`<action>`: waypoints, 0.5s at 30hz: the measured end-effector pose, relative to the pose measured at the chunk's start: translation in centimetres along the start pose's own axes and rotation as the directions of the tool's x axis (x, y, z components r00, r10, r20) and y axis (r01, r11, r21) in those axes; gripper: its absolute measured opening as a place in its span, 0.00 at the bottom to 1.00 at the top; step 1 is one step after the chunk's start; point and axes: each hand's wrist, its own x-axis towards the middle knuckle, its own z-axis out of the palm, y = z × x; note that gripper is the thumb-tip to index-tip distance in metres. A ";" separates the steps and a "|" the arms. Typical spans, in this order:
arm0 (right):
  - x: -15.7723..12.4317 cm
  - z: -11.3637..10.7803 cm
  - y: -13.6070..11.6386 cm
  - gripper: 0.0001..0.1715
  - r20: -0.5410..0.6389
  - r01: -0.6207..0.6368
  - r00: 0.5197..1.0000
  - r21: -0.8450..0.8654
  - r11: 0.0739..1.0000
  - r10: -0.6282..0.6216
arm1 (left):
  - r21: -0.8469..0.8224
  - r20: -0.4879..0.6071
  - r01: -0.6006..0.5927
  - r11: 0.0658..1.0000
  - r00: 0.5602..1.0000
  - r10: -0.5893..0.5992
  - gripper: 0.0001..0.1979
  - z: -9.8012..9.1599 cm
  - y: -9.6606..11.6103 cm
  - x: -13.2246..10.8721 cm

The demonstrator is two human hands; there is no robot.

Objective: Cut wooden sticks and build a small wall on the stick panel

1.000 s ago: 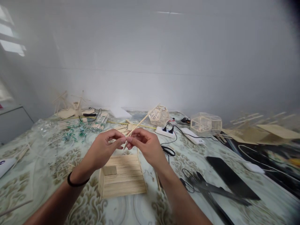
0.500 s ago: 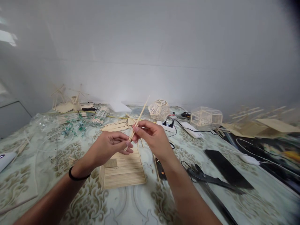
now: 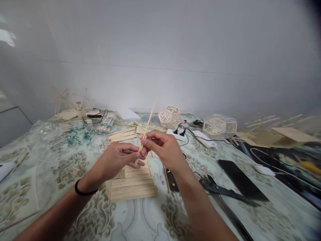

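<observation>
Wooden stick point(image 3: 147, 121), light and snappable: our right hand point(image 3: 163, 150) pinches it low, our left hand point(image 3: 115, 160) seemingly grips its tip, slat panel point(image 3: 132, 187) beneath.

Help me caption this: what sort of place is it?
Probably a craft table for stick models: the left hand and right hand hold a thin stick over a slatted stick panel, near stick polyhedra and scissors.

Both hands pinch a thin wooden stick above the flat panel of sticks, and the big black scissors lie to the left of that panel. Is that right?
Not quite: the scissors lie to the right of the panel, as the head view shows. The rest holds: the left hand and the right hand pinch the thin stick above the panel.
</observation>
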 end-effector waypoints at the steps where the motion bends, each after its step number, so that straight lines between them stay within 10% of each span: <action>1: -0.1 0.1 0.1 0.18 -0.001 0.005 1.000 0.004 1.000 -0.005 | -0.007 0.002 -0.006 1.000 1.000 0.006 0.14 0.1 0.0 0.0; 6: -0.8 0.6 0.0 0.16 -0.012 0.030 0.999 -0.035 0.999 -0.031 | 0.028 0.001 -0.015 0.999 1.000 0.015 0.14 0.3 -0.1 -0.2; 10: -3.0 -3.4 -0.5 0.17 0.007 0.017 1.000 -0.386 0.922 -0.015 | 0.097 -0.006 0.029 0.995 1.000 -0.028 0.14 0.3 -0.2 -0.2; 15: -10.7 -15.8 2.0 0.33 -0.257 -0.286 0.958 -0.888 0.360 0.126 | 0.091 -0.042 -0.005 0.996 0.999 0.009 0.13 -0.4 0.2 0.1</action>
